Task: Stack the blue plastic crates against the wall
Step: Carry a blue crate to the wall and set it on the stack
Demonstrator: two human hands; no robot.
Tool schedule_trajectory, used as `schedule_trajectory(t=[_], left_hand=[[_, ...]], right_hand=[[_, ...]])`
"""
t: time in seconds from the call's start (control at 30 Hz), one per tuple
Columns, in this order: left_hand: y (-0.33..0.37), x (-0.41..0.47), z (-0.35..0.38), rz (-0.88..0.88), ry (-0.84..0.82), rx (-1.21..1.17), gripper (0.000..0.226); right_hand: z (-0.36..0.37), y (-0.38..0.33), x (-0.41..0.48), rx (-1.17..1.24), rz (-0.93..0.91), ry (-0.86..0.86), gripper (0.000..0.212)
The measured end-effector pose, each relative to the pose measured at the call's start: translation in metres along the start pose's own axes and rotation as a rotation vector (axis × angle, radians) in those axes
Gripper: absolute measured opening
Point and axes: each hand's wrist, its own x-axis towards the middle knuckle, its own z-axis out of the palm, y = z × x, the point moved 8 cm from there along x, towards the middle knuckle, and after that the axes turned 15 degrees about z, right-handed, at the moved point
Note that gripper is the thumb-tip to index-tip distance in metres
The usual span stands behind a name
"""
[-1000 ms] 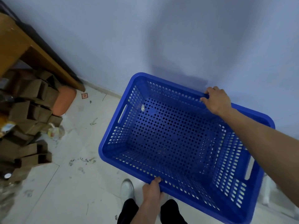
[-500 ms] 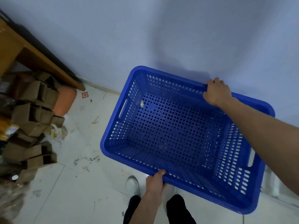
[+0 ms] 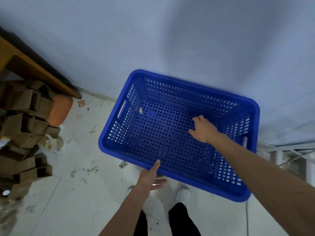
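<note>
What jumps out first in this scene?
A bright blue perforated crate fills the middle, by the pale wall. The right hand reaches over it, open; the left hand touches its near rim. Brown cardboard boxes pile up at left.

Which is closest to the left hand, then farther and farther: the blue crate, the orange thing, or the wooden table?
From the left hand:
1. Blue crate, thumb touching its near rim.
2. Orange thing, on the floor to the left.
3. Wooden table, farther left, against the wall.
</note>
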Motion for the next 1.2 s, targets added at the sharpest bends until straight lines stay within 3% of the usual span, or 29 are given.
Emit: schedule_trajectory(t=[0.2, 0.33, 0.43, 0.57, 0.7, 0.87, 1.0, 1.1, 1.2], left_hand=[[0.033, -0.01, -0.027, 0.179, -0.091, 0.655, 0.053], [0.067, -0.015, -0.026, 0.432, -0.211, 1.253, 0.051], [0.1, -0.027, -0.02, 0.696, -0.165, 1.535, 0.049], [0.124, -0.038, -0.027, 0.996, -0.157, 1.693, 0.037], [0.113, -0.023, -0.042, 0.981, -0.362, 1.808, 0.035], [0.117, -0.017, -0.041, 1.026, -0.362, 1.754, 0.036], [0.114, -0.009, -0.04, 0.93, -0.394, 1.79, 0.043], [0.105, -0.003, -0.052, 0.924, -0.311, 1.962, 0.042], [0.102, 0.009, -0.071, 0.944, -0.239, 2.029, 0.039]], right_hand=[[0.035, 0.014, -0.032, 0.038, -0.051, -0.14, 0.057], [0.045, 0.022, -0.064, 0.169, -0.044, -0.145, 0.047], [0.056, 0.04, -0.097, 0.242, -0.007, -0.106, 0.044], [0.069, 0.08, -0.146, 0.342, 0.141, -0.03, 0.047], [0.093, 0.112, -0.179, 0.284, 0.254, 0.022, 0.057], [0.133, 0.115, -0.197, 0.224, 0.252, 0.099, 0.079], [0.148, 0.095, -0.188, -0.134, 0.153, 0.298, 0.059], [0.152, 0.08, -0.177, -0.122, 0.157, 0.328, 0.036], [0.151, 0.069, -0.172, -0.138, 0.08, 0.376, 0.031]])
